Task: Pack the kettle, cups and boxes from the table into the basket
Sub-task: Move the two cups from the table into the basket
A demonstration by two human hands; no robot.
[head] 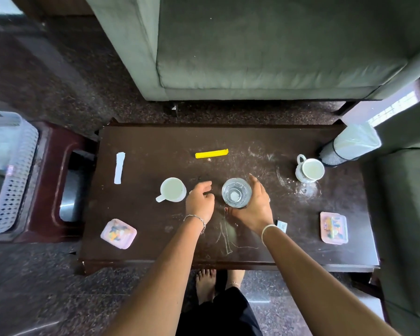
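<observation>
Two hands over the dark table (pixel 155 141). Right hand (pixel 252 207) wraps the clear glass (pixel 236 192) at table centre: fingers round its far right side, thumb on the near side. The glass stands upright on the table. Left hand (pixel 200 200) hovers between the glass and the left white cup (pixel 172 189), fingers loosely curled, holding nothing.

Left white cup is just left of that hand, handle pointing near-left. Right white cup (pixel 309 169) sits far right, well apart, next to a mesh bin (pixel 349 146) with a plastic liner. One pink box (pixel 118 234) is at the near-left corner, the other pink box (pixel 334 227) near-right.

Basket (pixel 12 175) is off the table to the left, on a dark red stool (pixel 51 190); can't tell its contents.

Also on the table: yellow strip (pixel 211 154), white strip (pixel 119 168), small card (pixel 281 225) by the right wrist.
</observation>
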